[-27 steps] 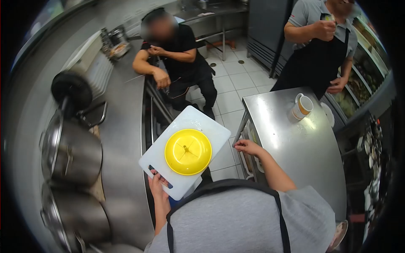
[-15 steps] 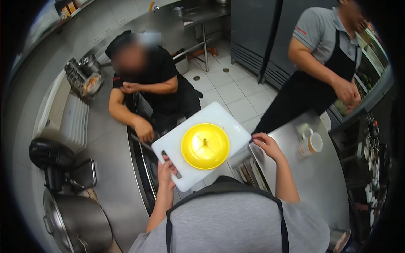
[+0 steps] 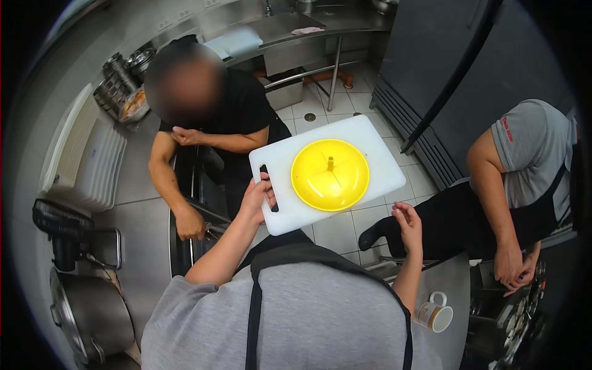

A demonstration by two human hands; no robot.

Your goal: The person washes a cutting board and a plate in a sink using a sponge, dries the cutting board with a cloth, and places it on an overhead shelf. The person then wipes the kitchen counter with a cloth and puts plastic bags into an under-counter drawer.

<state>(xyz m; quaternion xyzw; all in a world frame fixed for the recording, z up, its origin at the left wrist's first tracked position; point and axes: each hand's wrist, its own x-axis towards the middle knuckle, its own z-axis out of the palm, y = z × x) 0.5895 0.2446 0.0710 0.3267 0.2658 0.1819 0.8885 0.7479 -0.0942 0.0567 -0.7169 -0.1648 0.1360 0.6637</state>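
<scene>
My left hand (image 3: 258, 196) holds a white cutting board (image 3: 383, 166) by its end, with fingers through the handle slot. On the board sits a round, shiny yellow bowl-like piece (image 3: 320, 188) with a short stub and thin crossing lines at its middle. Whether its hollow side faces up or down, I cannot tell. Just below the board's right part is my right hand (image 3: 408, 225), apart from it, fingers loosely bent and nothing visible in them.
Someone in black (image 3: 237, 111) leans on the left steel counter (image 3: 145, 228). Another person in a grey shirt (image 3: 530, 142) stands at right. A mug (image 3: 435, 313) rests on the right-hand counter. A large pot (image 3: 95, 314) and a black fan (image 3: 61, 225) are at left.
The board and yellow piece have shifted right and up in view, and the board has turned. My right hand is now below its edge. The grey-shirted person appears lower, hands together.
</scene>
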